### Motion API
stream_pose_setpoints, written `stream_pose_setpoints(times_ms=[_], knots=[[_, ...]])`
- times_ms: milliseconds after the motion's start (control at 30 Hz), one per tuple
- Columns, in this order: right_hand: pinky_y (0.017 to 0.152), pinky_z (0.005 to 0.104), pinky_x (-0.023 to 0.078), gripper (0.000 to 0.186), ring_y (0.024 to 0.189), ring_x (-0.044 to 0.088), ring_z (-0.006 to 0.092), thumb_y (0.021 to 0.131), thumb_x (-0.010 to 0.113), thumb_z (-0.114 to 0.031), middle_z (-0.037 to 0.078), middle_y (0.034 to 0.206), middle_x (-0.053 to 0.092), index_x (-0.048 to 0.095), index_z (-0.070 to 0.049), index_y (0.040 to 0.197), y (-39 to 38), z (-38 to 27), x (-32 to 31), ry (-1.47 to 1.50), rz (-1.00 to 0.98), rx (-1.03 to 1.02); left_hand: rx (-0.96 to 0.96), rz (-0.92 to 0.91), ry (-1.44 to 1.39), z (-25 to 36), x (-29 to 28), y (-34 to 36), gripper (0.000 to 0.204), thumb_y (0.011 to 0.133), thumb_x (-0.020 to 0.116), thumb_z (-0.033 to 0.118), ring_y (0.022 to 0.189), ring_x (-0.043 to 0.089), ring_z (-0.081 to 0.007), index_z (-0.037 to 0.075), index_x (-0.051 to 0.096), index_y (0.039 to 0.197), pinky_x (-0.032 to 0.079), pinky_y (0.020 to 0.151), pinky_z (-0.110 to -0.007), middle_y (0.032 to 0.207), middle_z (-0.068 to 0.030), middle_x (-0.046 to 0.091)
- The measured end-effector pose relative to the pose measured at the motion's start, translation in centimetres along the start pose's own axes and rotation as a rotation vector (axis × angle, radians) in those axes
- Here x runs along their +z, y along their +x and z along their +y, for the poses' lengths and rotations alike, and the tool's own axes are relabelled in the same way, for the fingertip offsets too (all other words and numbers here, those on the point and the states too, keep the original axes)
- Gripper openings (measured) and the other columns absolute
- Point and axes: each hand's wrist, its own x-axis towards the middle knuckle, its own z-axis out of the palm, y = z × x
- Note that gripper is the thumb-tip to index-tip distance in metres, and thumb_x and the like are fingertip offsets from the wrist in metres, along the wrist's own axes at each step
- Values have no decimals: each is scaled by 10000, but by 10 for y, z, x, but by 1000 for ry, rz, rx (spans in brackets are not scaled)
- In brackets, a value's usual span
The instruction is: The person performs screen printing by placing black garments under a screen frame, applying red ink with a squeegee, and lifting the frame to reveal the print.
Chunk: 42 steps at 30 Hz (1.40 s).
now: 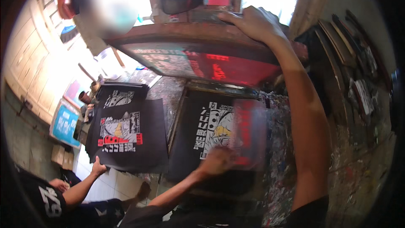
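A framed printing screen stands tilted up, with a red area and pale lettering on its mesh. My right hand is closed over the top of its wooden frame. Below it, a black fabric piece with a white, yellow and black cartoon print lies on the printing board. Over the print's right part is a clear sheet with red marks, blurred by motion. My left hand is closed at the sheet's lower left edge, also blurred; its fingertips are hard to make out.
Left of the board lies a stack of printed black fabric pieces; a co-worker's hand touches its near corner. A blue printing screen leans further left. Several wooden frames lean against the right wall. The table is ink-stained.
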Motion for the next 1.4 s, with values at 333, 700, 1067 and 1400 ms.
stream_pose_setpoints(times_ms=[333,700,1067,1400], knots=[[807,479,557,920,825,747,346,804,517,-894,227,826,745,801,-26,911,38,5,13,-10,58,-68,-412,-282,504,-89,-111,-84,861,884,623,715,1564,190,-424,289,397,1597,141,1239,-623,1686,-157,277],[983,484,506,677,1118,663,444,924,613,-641,313,1159,695,726,-21,1173,38,11,13,389,-55,-202,-398,-266,474,-88,-109,-77,906,852,662,712,1546,217,-432,263,400,1595,132,1248,-612,1666,-173,300],[970,483,527,847,1111,681,431,830,670,-720,332,1181,691,725,57,1163,42,2,9,268,-72,4,-434,-249,461,-85,-110,-83,904,859,642,719,1552,203,-433,234,419,1589,111,1255,-604,1668,-174,299],[1080,438,468,851,1234,630,397,886,639,-684,322,1322,641,655,52,1312,53,19,14,346,-29,-177,-425,-261,474,-92,-106,-83,900,877,614,728,1582,162,-408,255,389,1609,106,1253,-610,1709,-159,236]])
